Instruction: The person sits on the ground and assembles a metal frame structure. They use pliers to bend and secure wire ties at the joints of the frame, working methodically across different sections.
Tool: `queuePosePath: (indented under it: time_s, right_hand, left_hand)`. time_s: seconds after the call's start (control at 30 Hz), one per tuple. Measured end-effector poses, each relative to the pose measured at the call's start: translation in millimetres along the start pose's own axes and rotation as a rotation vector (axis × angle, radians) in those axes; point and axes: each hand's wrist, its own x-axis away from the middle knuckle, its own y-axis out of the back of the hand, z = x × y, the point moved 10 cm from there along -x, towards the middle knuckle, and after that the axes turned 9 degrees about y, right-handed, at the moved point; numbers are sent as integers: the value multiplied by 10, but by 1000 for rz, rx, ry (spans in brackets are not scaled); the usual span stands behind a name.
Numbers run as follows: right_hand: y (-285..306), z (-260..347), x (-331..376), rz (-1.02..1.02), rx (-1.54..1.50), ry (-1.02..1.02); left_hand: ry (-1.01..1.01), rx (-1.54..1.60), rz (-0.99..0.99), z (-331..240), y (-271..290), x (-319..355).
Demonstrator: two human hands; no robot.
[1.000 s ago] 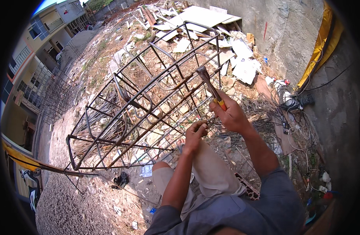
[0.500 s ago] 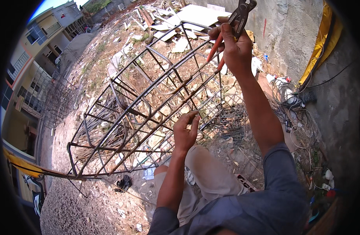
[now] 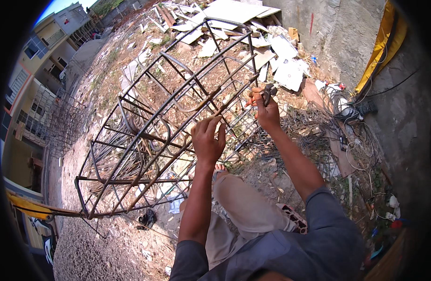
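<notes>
A long rebar cage (image 3: 152,122) of dark steel bars and bent stirrups stretches from the lower left to the upper middle. My right hand (image 3: 268,112) is closed around red-handled pincers (image 3: 270,90), close to the cage's right side. Their dark head sticks up above the fist, and the hand hides much of the handles. Against the near long bar, my left hand (image 3: 208,140) has its fingers bent and drawn together. Whatever it pinches is too small or hidden to make out.
Loose rebar (image 3: 117,159) lies beneath the cage. White broken boards (image 3: 239,14) are piled at the back, beside a concrete wall (image 3: 342,33). Coiled cables (image 3: 339,105) lie at right. A yellow strap (image 3: 382,47) hangs at upper right; a hollow block (image 3: 292,218) sits by my leg.
My right hand has come down and slightly left with the pincers, from high up to beside the cage. The left hand has moved up and left to the near bar.
</notes>
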Motion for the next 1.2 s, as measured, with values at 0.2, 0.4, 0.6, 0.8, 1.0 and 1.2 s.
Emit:
queuePosePath:
  time_s: [0.2,0.4,0.6,0.8,1.0,1.2]
  right_hand:
    - [-181,-1106,419,248,580,117]
    - [-48,-1331,841,392,886,25]
    - [1072,-2405,2416,309,695,-832]
    - [1762,-2968,4633,531,900,-1335]
    - [2199,-2604,4836,95,1124,-1398]
    - [2613,-2569,4733,-138,1236,-1243]
  left_hand:
    - [106,-169,61,179,-216,-208]
    - [85,-522,106,188,-463,-88]
    - [65,-627,6,192,-482,-113]
    - [19,-698,-11,151,-554,-145]
    - [25,-714,-18,205,-575,-130]
    - [-51,-749,-53,199,-596,-105]
